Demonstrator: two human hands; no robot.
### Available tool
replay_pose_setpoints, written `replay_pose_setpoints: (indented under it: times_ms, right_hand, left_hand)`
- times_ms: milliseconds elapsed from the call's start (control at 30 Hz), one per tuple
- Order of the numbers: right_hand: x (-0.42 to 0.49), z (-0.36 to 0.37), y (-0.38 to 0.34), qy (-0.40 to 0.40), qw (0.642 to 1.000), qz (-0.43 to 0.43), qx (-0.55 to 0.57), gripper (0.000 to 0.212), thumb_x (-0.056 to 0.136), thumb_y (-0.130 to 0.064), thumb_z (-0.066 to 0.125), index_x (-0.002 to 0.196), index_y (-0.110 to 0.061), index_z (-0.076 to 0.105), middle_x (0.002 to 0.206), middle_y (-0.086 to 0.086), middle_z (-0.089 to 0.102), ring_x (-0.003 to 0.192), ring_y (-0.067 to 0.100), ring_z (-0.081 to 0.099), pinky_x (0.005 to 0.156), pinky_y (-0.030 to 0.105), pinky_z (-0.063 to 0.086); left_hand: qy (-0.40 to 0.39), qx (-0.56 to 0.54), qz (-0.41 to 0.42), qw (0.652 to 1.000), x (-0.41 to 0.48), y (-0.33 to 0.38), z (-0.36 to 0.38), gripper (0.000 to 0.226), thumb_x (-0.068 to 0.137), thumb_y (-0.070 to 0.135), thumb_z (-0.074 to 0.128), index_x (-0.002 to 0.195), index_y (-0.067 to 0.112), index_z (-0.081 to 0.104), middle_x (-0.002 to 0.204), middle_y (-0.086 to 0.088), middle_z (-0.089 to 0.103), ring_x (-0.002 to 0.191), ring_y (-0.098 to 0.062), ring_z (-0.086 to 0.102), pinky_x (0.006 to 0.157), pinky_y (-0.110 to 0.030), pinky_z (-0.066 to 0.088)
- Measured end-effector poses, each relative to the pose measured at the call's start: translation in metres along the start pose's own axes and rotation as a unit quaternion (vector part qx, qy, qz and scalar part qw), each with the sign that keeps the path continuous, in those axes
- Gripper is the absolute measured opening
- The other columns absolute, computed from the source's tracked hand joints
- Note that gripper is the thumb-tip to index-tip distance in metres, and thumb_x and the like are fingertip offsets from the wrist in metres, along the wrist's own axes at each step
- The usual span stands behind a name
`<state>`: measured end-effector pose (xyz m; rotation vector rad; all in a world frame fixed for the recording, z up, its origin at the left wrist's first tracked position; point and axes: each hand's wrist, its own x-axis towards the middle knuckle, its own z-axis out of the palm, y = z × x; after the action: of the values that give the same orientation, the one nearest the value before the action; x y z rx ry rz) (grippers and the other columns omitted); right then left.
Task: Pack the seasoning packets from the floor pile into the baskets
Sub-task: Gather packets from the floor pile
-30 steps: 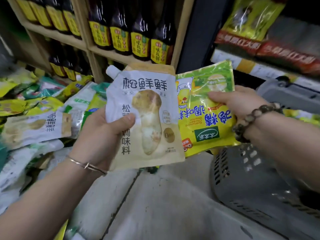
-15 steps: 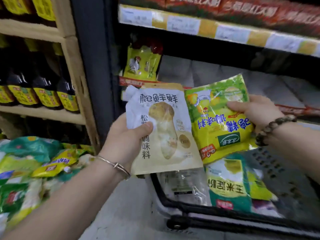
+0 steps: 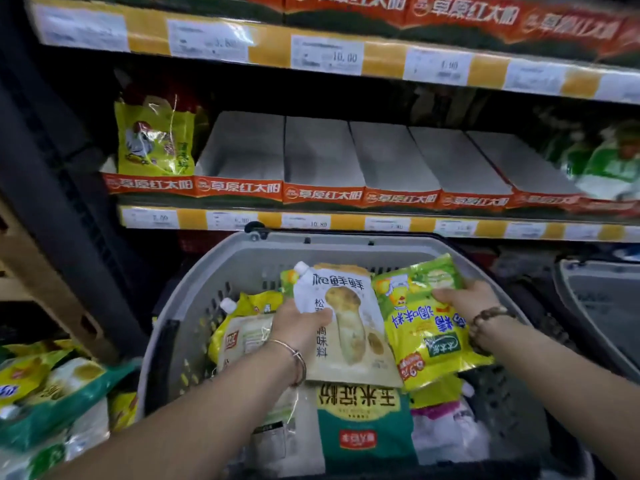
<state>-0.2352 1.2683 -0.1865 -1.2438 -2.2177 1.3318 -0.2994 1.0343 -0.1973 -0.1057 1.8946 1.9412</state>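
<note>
The left hand (image 3: 304, 323) pinches a white mushroom-seasoning pouch (image 3: 349, 330) by its nine o'clock edge, the right hand (image 3: 464, 299) grips a yellow-green seasoning packet (image 3: 426, 337) near its two o'clock corner, both poised over the grey basket (image 3: 346, 241), likely for dropping in; the floor pile (image 3: 52, 393) lies at eight o'clock.

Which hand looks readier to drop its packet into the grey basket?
Probably right: the right hand's yellow-green packet hangs over the grey basket's barer right side, while the left hand's white mushroom pouch hangs above stacked packets.
</note>
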Motion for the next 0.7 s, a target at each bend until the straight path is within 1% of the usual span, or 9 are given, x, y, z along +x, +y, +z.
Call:
replay_pose_setpoints:
  times_ms: [67, 133, 167, 233, 300, 333, 400, 500, 700]
  right_hand:
    - [0.012, 0.01, 0.015, 0.021, 1.0, -0.002, -0.013, 0.017, 0.077, -0.015, 0.073, 0.089, -0.009, 0.062, 0.095, 0.017, 0.067, 0.085, 0.029, 0.062, 0.082, 0.04, 0.05]
    - [0.023, 0.017, 0.026, 0.032, 0.999, -0.007, -0.032, 0.034, 0.078, -0.016, 0.071, 0.109, -0.006, 0.061, 0.104, 0.017, 0.066, 0.093, 0.03, 0.062, 0.084, 0.038, 0.05]
    - [0.027, 0.019, 0.03, 0.042, 0.998, -0.001, -0.041, 0.041, 0.079, -0.018, 0.071, 0.116, -0.007, 0.057, 0.108, 0.017, 0.065, 0.095, 0.028, 0.061, 0.082, 0.032, 0.047]
    - [0.036, 0.024, 0.037, 0.056, 0.997, 0.002, -0.058, 0.042, 0.08, -0.02, 0.071, 0.118, -0.01, 0.054, 0.109, 0.015, 0.064, 0.092, 0.026, 0.06, 0.075, 0.027, 0.041]
    - [0.041, 0.03, 0.042, 0.062, 0.995, -0.008, -0.077, 0.035, 0.082, -0.02, 0.068, 0.114, -0.014, 0.055, 0.109, 0.014, 0.065, 0.09, 0.026, 0.06, 0.073, 0.025, 0.038]
    - [0.043, 0.033, 0.044, 0.063, 0.994, -0.014, -0.085, 0.033, 0.083, -0.02, 0.066, 0.114, -0.015, 0.056, 0.11, 0.013, 0.065, 0.091, 0.026, 0.06, 0.073, 0.024, 0.037]
    - [0.044, 0.037, 0.044, 0.06, 0.992, -0.02, -0.108, 0.031, 0.086, -0.02, 0.061, 0.117, -0.017, 0.056, 0.114, 0.014, 0.063, 0.096, 0.028, 0.06, 0.077, 0.028, 0.042]
    - [0.039, 0.045, 0.046, 0.042, 0.969, -0.06, -0.236, 0.032, 0.092, -0.026, 0.049, 0.122, -0.018, 0.054, 0.127, 0.016, 0.052, 0.114, 0.033, 0.051, 0.095, 0.039, 0.042]
    - [0.003, 0.069, 0.059, -0.143, 0.935, -0.219, -0.241, 0.051, 0.1, -0.037, 0.03, 0.147, -0.018, 0.025, 0.155, 0.007, 0.019, 0.142, 0.018, 0.018, 0.113, 0.027, 0.014]
  left_hand:
    - [0.035, 0.117, 0.059, 0.991, 0.006, -0.002, 0.009, 0.037, 0.078, 0.004, 0.069, 0.112, 0.009, 0.057, 0.101, -0.006, 0.06, 0.094, -0.023, 0.058, 0.071, -0.024, 0.041]
    - [0.042, 0.263, 0.127, 0.956, 0.01, -0.002, 0.014, 0.075, 0.077, 0.011, 0.071, 0.14, 0.015, 0.031, 0.126, -0.007, 0.045, 0.114, -0.022, 0.047, 0.082, -0.022, 0.038]
    - [0.04, 0.351, 0.16, 0.922, 0.011, -0.001, 0.016, 0.088, 0.078, 0.016, 0.069, 0.147, 0.021, 0.015, 0.142, -0.008, 0.03, 0.128, -0.024, 0.035, 0.095, -0.028, 0.037]
    - [0.029, 0.534, 0.253, 0.806, 0.015, -0.001, 0.017, 0.088, 0.084, 0.027, 0.062, 0.148, 0.029, 0.003, 0.155, -0.003, -0.001, 0.143, -0.026, 0.007, 0.113, -0.041, 0.018]
    - [-0.042, 0.627, 0.32, 0.709, 0.024, -0.004, 0.023, 0.077, 0.088, 0.042, 0.052, 0.148, 0.032, 0.005, 0.157, -0.001, -0.004, 0.144, -0.022, -0.003, 0.116, -0.045, 0.003]
    - [-0.092, 0.65, 0.32, 0.683, 0.027, -0.007, 0.028, 0.073, 0.089, 0.051, 0.045, 0.148, 0.032, 0.006, 0.158, -0.001, -0.001, 0.145, -0.021, -0.003, 0.115, -0.045, 0.0]
    - [-0.155, 0.679, 0.276, 0.662, 0.033, -0.014, 0.038, 0.072, 0.089, 0.063, 0.032, 0.149, 0.032, 0.006, 0.158, -0.001, 0.0, 0.145, -0.021, -0.004, 0.114, -0.047, -0.004]
    - [-0.153, 0.701, 0.248, 0.651, 0.043, -0.019, 0.045, 0.073, 0.087, 0.067, 0.027, 0.149, 0.032, 0.008, 0.159, 0.0, -0.001, 0.145, -0.021, -0.004, 0.114, -0.049, -0.005]
    - [-0.132, 0.683, 0.276, 0.663, 0.042, -0.024, 0.042, 0.078, 0.086, 0.069, 0.026, 0.149, 0.027, 0.008, 0.159, 0.0, 0.0, 0.145, -0.018, -0.003, 0.115, -0.044, -0.005]
